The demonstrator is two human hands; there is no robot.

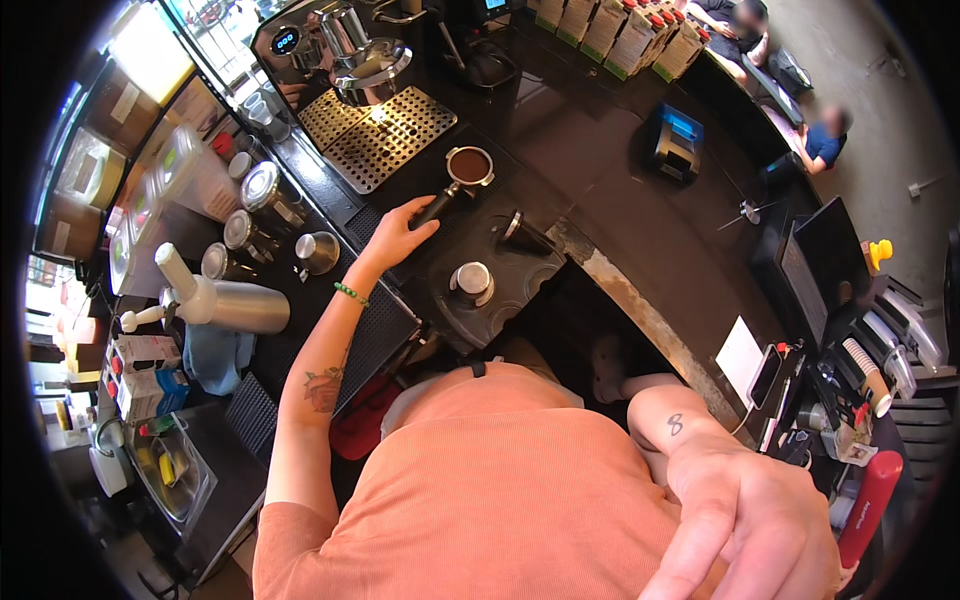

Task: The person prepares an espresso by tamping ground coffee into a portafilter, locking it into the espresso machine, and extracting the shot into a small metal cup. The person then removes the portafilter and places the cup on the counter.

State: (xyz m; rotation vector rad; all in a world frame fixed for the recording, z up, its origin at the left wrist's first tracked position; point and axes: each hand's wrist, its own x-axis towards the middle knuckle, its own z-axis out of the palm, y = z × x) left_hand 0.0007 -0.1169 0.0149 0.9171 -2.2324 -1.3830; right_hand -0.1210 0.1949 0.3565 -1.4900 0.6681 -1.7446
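My left hand [401,234] is closed round the black handle of a portafilter [471,166], on the counter just right of the espresso machine's perforated drip tray [375,139]. Brown ground coffee fills its basket with a fairly level surface. Close to the camera at lower right, my right hand [739,510] has bent fingers; its fingertips run out of the picture, so I cannot tell whether it holds anything. Between my body and the portafilter lies a dark tamping stand [450,311] bearing a small round metal tool [472,279]. Another metal-topped dark tool [517,227] leans at its far side.
The espresso machine [352,56] stands at upper left, steel canisters [264,187] and a cream whipper [240,306] at left. Cartons [622,37] line the back counter. A blue-lit device [679,142] and a dark monitor [832,262] stand right. Two people sit beyond the counter.
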